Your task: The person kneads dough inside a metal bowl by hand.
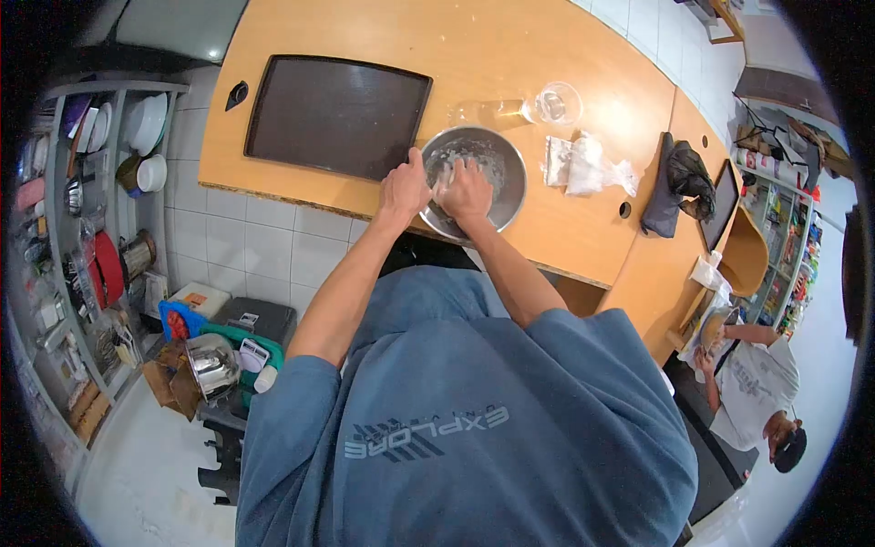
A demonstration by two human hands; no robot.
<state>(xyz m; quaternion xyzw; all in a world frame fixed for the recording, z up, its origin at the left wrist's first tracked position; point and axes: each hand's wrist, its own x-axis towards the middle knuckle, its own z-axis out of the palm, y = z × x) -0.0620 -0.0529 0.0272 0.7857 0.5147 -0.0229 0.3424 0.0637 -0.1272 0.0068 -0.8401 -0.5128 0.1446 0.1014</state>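
A metal mixing bowl (515, 178) sits at the front edge of the wooden table, with a whitish, floury mixture (483, 155) smeared over its inside. My left hand (406, 190) is closed on the bowl's left rim, its thumb pointing up. Inside the bowl is my right hand (467, 191), fingers bent down into the mixture and their tips partly hidden. Left of the bowl lies a dark rectangular tray (337, 117), close to my left hand. Behind the bowl, to the right, is a clear container (558, 104). White plastic packets (591, 166) lie further right.
Dark cloth-like items (674, 187) lie on the right of the table (510, 41). Another person (752, 383) holds a bowl (715, 328) at the far right. Shelves (118, 182) with kitchenware stand left, above a shiny metal bowl (214, 365) and bins.
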